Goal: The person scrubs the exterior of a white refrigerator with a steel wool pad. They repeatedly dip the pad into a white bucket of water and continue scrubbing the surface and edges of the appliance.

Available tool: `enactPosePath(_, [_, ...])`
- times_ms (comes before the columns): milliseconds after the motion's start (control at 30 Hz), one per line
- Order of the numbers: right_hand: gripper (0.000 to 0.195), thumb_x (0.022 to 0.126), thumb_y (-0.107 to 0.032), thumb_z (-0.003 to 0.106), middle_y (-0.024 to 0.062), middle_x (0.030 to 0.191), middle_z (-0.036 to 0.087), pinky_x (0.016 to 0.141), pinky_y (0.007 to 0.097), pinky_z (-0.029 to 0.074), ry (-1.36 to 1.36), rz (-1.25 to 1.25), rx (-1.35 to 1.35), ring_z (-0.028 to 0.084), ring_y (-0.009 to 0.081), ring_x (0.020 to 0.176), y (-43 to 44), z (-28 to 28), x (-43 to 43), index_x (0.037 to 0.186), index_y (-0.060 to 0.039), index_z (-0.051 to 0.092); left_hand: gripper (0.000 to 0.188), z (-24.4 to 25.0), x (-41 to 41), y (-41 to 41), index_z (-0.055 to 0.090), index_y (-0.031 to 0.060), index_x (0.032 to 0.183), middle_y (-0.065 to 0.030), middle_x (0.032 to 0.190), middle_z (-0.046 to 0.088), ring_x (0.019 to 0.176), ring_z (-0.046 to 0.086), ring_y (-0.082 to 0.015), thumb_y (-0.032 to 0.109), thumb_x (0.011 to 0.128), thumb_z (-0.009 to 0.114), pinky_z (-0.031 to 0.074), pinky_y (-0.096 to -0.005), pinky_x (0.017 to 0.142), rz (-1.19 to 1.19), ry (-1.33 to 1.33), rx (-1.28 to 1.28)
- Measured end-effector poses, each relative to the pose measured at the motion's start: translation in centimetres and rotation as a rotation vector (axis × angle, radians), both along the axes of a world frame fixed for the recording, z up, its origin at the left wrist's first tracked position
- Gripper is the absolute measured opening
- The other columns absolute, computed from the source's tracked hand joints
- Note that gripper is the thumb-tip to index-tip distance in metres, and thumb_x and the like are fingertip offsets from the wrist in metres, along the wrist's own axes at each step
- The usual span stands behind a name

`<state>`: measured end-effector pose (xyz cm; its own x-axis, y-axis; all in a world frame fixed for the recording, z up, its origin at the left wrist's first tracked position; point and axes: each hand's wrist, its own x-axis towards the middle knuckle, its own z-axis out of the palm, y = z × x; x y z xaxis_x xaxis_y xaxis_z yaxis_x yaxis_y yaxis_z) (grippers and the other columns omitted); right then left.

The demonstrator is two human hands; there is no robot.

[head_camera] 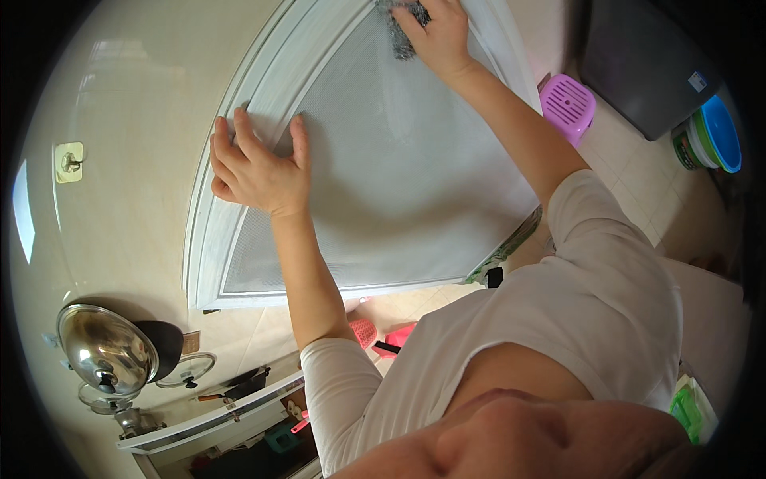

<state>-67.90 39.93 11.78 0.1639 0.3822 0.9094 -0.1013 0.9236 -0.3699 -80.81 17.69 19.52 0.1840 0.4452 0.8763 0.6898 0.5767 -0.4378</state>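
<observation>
A large mesh screen in a white frame stands in front of me, its left edge close to a beige tiled wall. At the top of the view my right hand presses a grey, fuzzy scouring pad against the upper mesh. A paler streak runs down the mesh below the pad. My left hand grips the left rail of the frame, fingers spread and bent over the outer part, thumb by the mesh edge. The frame's top is cut off by the picture's rim.
At left, a steel wok lid, a glass lid and pans hang on the wall, below a hook. Right of the screen are a purple stool, a dark grey cabinet-like box and a blue basin on stacked buckets.
</observation>
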Motion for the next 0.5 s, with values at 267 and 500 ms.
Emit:
enactPosePath(267, [0.015,0.069,-0.011,0.07,-0.0021,0.091,0.06,0.071,0.0342,0.044,-0.296,0.245,0.241,0.058,0.0171,0.086,-13.4,-10.8,-2.9,0.082,-0.0151,0.065,0.064,-0.1,0.3,-0.3,0.055,0.0158,0.124,-0.0086,0.125,0.054,0.11,0.052,-0.0272,0.062,0.08,0.058,0.031,-0.0407,0.083,0.015,-0.03,-0.017])
enactPosePath(500, [0.013,0.071,-0.006,0.068,0.0023,0.09,0.062,0.075,0.0355,0.044,-0.258,0.194,0.281,0.057,0.0222,0.088,-7.8,-6.2,-0.2,0.083,-0.0113,0.065,0.053,1.1,0.1,-4.3,0.047,0.0054,0.134,-0.0159,0.132,0.051,0.121,0.047,-0.0342,0.031,0.089,0.059,0.032,-0.0449,0.096,-0.482,-0.205,-0.161])
